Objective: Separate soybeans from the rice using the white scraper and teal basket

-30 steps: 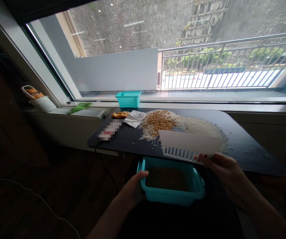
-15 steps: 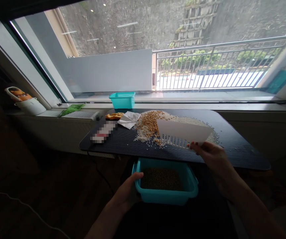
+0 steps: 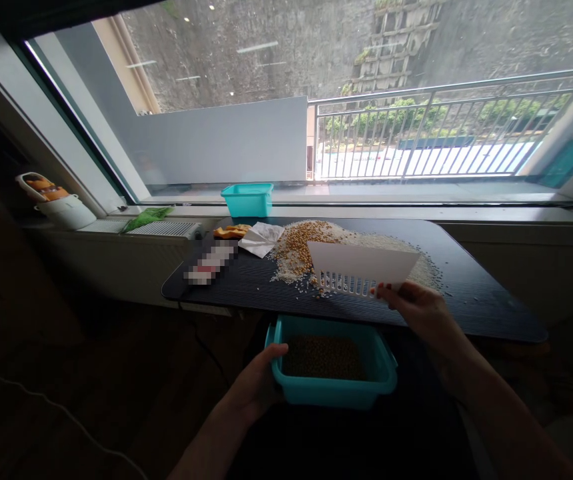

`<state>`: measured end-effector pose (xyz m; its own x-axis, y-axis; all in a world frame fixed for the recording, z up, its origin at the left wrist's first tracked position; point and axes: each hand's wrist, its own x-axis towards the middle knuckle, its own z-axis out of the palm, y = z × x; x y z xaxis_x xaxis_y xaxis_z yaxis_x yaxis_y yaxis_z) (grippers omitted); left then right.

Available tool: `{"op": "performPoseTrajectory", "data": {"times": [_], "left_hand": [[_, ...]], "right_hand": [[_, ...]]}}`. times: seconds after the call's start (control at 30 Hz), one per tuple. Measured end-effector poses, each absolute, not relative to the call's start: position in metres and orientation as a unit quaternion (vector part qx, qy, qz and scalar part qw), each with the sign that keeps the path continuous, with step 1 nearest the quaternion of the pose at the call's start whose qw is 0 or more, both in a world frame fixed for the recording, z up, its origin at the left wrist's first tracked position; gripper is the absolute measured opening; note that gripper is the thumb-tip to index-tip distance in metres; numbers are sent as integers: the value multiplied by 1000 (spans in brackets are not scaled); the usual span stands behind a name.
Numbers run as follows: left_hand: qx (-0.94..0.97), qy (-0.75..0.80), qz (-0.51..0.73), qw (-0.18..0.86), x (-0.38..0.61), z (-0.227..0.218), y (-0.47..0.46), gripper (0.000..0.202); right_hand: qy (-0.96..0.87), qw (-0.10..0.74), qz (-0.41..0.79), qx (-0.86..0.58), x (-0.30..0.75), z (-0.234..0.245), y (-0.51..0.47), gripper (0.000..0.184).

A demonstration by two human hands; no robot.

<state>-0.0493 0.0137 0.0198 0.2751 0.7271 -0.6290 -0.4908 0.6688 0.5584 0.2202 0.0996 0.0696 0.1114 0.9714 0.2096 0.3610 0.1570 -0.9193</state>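
Observation:
My left hand [image 3: 259, 383] grips the left rim of a teal plastic bin [image 3: 336, 392], thumb over the edge. Small brownish grains cover the bin's floor; the shade makes their kind hard to tell. In my right hand [image 3: 416, 303] is a white slotted scoop [image 3: 361, 263], pinched at its lower right edge. Its slots face down over the near side of a spread of white rice [image 3: 424, 270] and yellow beans or kernels [image 3: 311, 233] on the dark table [image 3: 471, 293]. Part of the pile is hidden behind the scoop.
A second teal bin [image 3: 247, 200] stands at the table's back edge by the window. Left of the pile lie a white tissue [image 3: 261, 239], an orange-yellow cloth-like item [image 3: 231, 231] and a blurred-out flat object [image 3: 211, 262]. A green cloth [image 3: 147, 218] rests on the radiator [image 3: 166, 230].
The scoop in my right hand has shifted slightly left and tilted a little. My left hand and the bin hold nearly the same place.

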Motion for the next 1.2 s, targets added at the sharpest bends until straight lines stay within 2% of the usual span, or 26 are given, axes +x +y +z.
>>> {"op": "performPoseTrajectory", "data": {"times": [0.37, 0.7, 0.97, 1.2], "left_hand": [[134, 441, 384, 801, -50, 21, 13, 45], [133, 453, 385, 793, -50, 21, 13, 43], [128, 458, 385, 791, -52, 18, 13, 43], [128, 449, 388, 795, -51, 18, 13, 44]], "right_hand": [[-587, 466, 363, -553, 225, 75, 80, 29], [-588, 478, 313, -573, 222, 74, 96, 31], [-592, 472, 325, -566, 218, 76, 93, 30], [-552, 518, 303, -579, 223, 79, 82, 29]]}}
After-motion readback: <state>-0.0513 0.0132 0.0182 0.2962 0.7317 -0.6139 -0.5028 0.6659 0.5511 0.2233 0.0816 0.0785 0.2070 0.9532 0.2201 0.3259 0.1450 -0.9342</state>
